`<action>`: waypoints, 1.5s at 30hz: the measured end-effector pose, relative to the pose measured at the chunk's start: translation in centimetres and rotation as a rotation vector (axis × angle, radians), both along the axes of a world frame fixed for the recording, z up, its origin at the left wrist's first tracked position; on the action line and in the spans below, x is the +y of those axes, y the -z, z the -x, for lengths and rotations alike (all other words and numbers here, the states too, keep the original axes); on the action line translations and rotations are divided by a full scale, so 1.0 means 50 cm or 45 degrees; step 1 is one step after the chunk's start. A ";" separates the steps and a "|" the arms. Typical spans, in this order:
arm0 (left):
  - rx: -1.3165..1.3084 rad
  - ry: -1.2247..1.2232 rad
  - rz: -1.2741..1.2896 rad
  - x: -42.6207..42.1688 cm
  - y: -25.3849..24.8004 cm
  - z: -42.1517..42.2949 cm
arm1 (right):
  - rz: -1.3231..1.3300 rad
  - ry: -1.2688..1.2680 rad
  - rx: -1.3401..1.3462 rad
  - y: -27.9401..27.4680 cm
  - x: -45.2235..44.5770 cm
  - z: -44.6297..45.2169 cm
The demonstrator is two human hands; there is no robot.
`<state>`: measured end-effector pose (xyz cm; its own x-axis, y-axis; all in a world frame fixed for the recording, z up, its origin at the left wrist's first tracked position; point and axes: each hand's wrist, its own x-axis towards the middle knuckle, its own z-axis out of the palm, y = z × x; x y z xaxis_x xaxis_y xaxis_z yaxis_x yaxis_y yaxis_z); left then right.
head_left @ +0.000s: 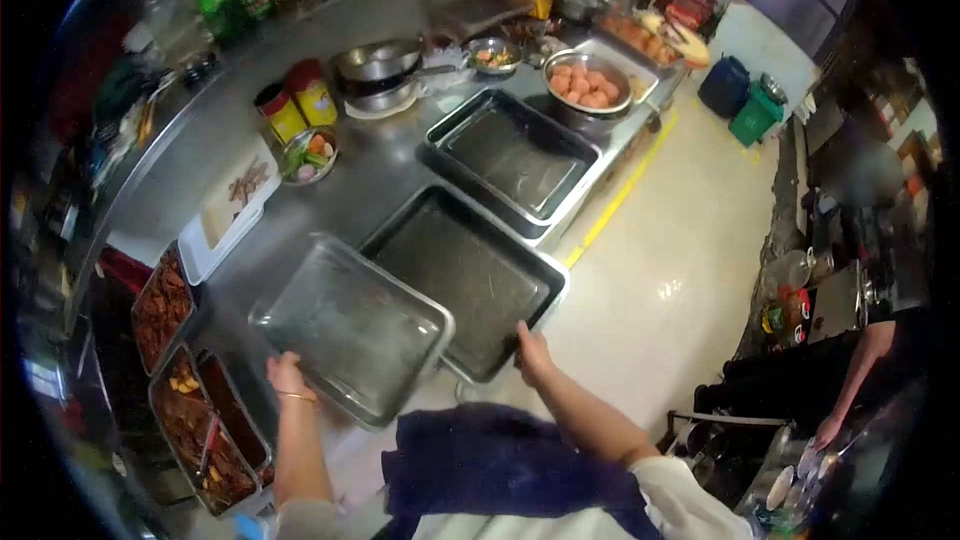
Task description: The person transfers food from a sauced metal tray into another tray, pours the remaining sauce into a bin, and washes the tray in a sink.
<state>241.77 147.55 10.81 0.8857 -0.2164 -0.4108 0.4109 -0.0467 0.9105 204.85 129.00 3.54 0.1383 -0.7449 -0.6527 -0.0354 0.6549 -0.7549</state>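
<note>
A shallow metal tray (pixel 350 325) is tilted over the near left part of a deeper dark metal tray (pixel 470 280). My left hand (pixel 287 375) is closed on the near left edge of the shallow tray. At the near right rim of the deeper tray is my right hand (pixel 533 352), thumb on top and fingers closed round the edge. Just beyond lies another rectangular metal tray (pixel 520 155), partly overlapped by the deeper one. The insides of all three trays show no food.
Metal pans of braised food (pixel 195 430) stand at left, near a white tray (pixel 225 230). A bowl of vegetables (pixel 309 155), yellow-labelled jars (pixel 310 95), woks (pixel 375 65) and a bowl of pinkish balls (pixel 588 87) line the counter (pixel 385 160). Another person's hand (pixel 828 430) is at lower right.
</note>
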 end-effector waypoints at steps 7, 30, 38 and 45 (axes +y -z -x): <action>0.145 -0.209 -0.207 -0.008 0.048 -0.121 | -0.368 -0.387 -0.121 -0.025 -0.166 -0.052; -1.511 0.208 -1.347 -0.440 0.049 0.411 | 0.059 -0.060 -0.179 -0.322 -1.261 0.192; -1.297 -0.313 -1.036 -0.440 0.041 0.488 | -0.054 -0.319 -0.395 -0.299 -1.130 0.170; -0.118 -0.829 -0.214 -0.393 0.221 0.581 | -0.024 -0.661 -0.191 -0.251 -0.879 -0.020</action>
<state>212.72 127.90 -0.26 0.8471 0.4330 -0.3082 0.3238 0.0394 0.9453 205.86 85.04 16.11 0.5778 -0.5423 -0.6100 -0.2506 0.5934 -0.7649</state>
